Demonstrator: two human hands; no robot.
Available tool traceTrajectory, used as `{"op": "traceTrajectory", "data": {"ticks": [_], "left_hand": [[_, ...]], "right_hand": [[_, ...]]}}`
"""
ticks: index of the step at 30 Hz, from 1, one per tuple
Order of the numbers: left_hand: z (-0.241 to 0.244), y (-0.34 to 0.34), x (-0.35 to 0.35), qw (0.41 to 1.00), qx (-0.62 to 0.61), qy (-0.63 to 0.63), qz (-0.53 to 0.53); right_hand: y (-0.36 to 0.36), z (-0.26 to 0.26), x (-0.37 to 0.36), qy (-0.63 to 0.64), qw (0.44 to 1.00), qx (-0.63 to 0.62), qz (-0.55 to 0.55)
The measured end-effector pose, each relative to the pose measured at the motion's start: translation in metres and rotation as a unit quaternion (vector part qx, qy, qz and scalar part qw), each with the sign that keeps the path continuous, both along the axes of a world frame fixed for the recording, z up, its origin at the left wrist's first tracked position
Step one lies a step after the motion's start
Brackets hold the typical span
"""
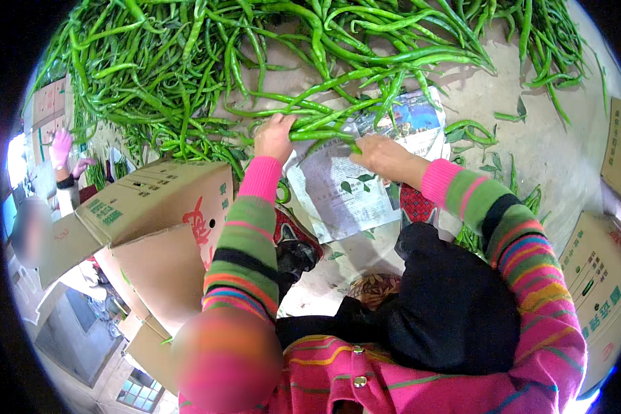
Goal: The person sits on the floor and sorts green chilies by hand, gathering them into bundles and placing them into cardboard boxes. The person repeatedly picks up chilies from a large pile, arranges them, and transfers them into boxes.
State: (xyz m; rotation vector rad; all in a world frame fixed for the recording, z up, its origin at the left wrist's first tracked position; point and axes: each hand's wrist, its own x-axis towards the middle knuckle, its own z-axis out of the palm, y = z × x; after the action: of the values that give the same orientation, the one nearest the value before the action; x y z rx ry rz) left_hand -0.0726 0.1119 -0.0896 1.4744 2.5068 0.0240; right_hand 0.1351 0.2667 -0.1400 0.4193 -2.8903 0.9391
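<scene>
A small bunch of long green chili peppers (318,127) stretches between my two hands over the floor. My left hand (275,138) is closed around its left part, palm down. At the right end, my right hand (385,156) has its fingers closed on the pepper ends; its exact grip is partly hidden. Beneath the bunch, spread newspaper sheets (341,209) lie between my red patterned shoes, with a few torn green leaves (365,178) on them. Just beyond my hands, a large heap of the same peppers (150,77) covers the floor.
An open cardboard box (155,259) stands close on my left. More cardboard boxes (592,284) are at the right. Loose peppers (471,132) and leaves lie on the concrete floor (553,160). At far left, another person's pink-gloved hand (60,149) is raised near the heap.
</scene>
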Motion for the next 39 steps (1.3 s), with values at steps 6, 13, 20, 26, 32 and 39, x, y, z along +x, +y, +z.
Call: {"op": "traceTrajectory", "data": {"ticks": [6,13,20,26,32,39], "left_hand": [[-0.038,0.014,-0.003,0.998,-0.015,0.056,-0.018],[-0.018,0.031,0.009,0.971,0.072,-0.063,-0.221],[0.006,0.021,-0.007,0.99,-0.005,-0.107,-0.094],[0.094,-0.002,-0.047,0.944,0.207,-0.202,0.16],[0.116,-0.009,-0.015,0.658,0.302,-0.544,0.423],[0.046,-0.046,0.045,0.497,0.213,-0.592,0.597]], "right_hand": [[-0.002,0.073,0.038,-0.043,0.962,-0.262,-0.07],[0.018,0.078,0.032,-0.174,0.821,-0.43,-0.333],[-0.012,0.043,-0.014,-0.167,0.981,-0.077,-0.056],[-0.03,-0.02,-0.046,0.12,0.983,0.078,-0.113],[-0.023,-0.002,-0.029,0.06,0.998,-0.007,-0.017],[0.018,0.123,-0.019,-0.027,0.792,-0.491,-0.361]]}}
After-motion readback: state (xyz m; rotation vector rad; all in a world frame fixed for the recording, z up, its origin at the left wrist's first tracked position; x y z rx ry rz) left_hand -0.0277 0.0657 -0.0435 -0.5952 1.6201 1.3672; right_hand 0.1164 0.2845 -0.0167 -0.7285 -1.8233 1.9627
